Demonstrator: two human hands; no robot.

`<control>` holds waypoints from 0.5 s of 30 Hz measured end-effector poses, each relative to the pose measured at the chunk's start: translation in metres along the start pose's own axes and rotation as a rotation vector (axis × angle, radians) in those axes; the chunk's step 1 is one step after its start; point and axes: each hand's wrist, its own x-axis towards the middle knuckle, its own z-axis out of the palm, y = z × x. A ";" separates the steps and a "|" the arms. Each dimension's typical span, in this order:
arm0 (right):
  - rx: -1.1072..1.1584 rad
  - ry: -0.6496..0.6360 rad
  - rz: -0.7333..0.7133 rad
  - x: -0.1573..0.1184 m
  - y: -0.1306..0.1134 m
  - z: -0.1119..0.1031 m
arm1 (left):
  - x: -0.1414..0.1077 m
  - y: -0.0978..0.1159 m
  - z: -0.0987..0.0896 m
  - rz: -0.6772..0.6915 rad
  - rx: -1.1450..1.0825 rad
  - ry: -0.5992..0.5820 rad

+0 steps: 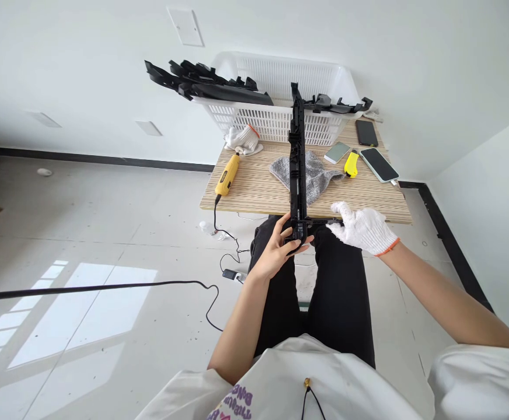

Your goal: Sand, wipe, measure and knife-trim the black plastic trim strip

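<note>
My bare left hand (276, 251) is wrapped round the near end of a long black plastic trim piece (297, 151), which points away from me over the table edge. From its near end a thin black strip (318, 221) sticks out to the right. My right hand (362, 229), in a white knit glove with an orange cuff, closes its fingers on the outer end of that strip. Whether the strip is part of the trim piece or separate, I cannot tell. Behind the trim piece, a crumpled grey cloth (318, 182) lies on the table.
A white plastic basket (272, 122) holds several black plastic pieces (223, 90). On the wooden table (258, 201) lie a yellow corded tool (227, 176), a white glove (242, 140), a yellow cutter (351, 164), a pale green pad (336, 153) and two phones (379, 164). Cables (232, 251) trail on the floor.
</note>
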 end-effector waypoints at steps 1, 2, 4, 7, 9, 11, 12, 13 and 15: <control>0.000 0.012 0.004 0.000 0.000 -0.001 | 0.000 0.000 0.000 0.000 0.001 0.001; 0.001 0.028 0.009 0.001 0.000 -0.001 | 0.000 0.000 0.001 -0.001 0.002 0.001; 0.008 0.059 0.023 0.002 -0.001 -0.003 | 0.000 0.000 0.001 -0.002 0.000 0.002; 0.011 0.088 0.065 0.005 -0.001 -0.007 | 0.000 0.000 0.001 -0.004 -0.012 0.005; 0.010 0.097 0.081 0.007 -0.002 -0.009 | 0.000 -0.001 0.000 -0.002 -0.018 0.003; 0.010 0.107 0.090 0.008 -0.001 -0.009 | 0.000 -0.002 -0.001 0.005 -0.020 -0.002; 0.011 0.112 0.097 0.009 -0.001 -0.009 | 0.000 -0.002 -0.001 0.009 -0.019 -0.005; 0.013 0.115 0.102 0.009 -0.001 -0.008 | 0.001 -0.003 -0.001 0.011 -0.018 -0.007; 0.021 0.118 0.102 0.011 0.000 -0.006 | 0.001 -0.003 -0.001 0.011 -0.016 -0.010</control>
